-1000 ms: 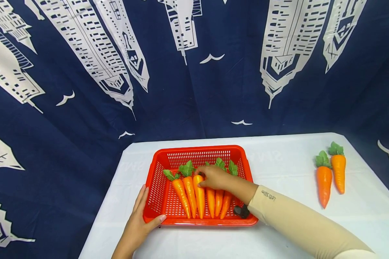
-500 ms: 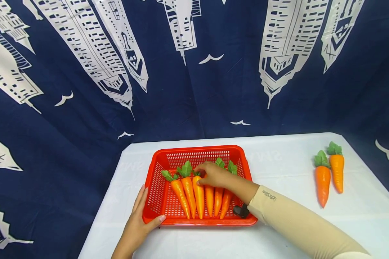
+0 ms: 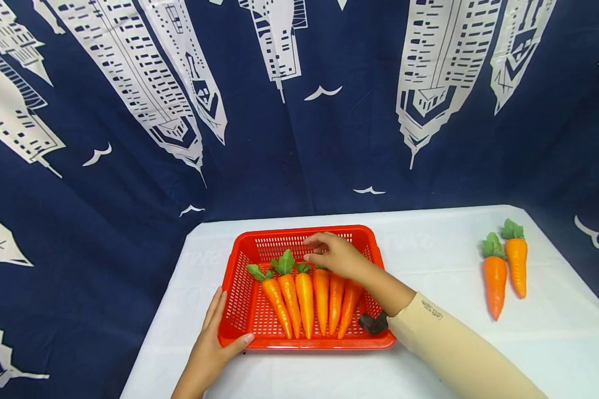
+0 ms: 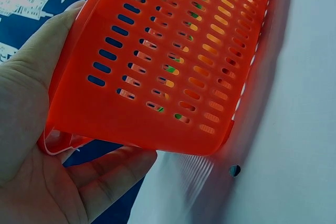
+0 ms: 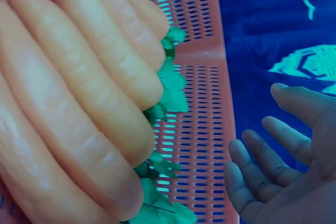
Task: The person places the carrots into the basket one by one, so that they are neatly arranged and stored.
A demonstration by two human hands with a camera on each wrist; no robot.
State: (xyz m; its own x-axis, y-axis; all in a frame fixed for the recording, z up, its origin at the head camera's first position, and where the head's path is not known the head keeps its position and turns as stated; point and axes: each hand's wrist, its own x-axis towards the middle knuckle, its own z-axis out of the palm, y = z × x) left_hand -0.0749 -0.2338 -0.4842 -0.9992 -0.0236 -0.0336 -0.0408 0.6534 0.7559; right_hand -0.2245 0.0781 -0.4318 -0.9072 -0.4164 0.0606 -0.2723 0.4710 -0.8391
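A red slotted plastic basket (image 3: 309,343) stands on the table with several orange carrots (image 3: 305,302) side by side in it, leafy tops toward the back. My left hand (image 3: 209,346) holds the basket by its front left corner, thumb on the front rim and fingers along the left side. The left wrist view shows that hand (image 4: 31,108) from close up around the basket's corner. Over the carrot tops hovers my right hand (image 3: 340,257), its fingers spread and loosely bent. In the right wrist view, nothing lies in that hand (image 5: 289,171); the carrots (image 5: 79,66) are beside it.
Two more carrots, a front one (image 3: 495,285) and a back one (image 3: 517,266), lie on the white-covered table (image 3: 429,343) at the right. A dark blue cloth (image 3: 299,155) printed with white buildings hangs behind. A black device (image 3: 373,323) sits by the right wrist.
My right hand has let go of the third carrot from the left and lifted up and slightly right. The carrot stays in the row. My left hand keeps its place on the basket.
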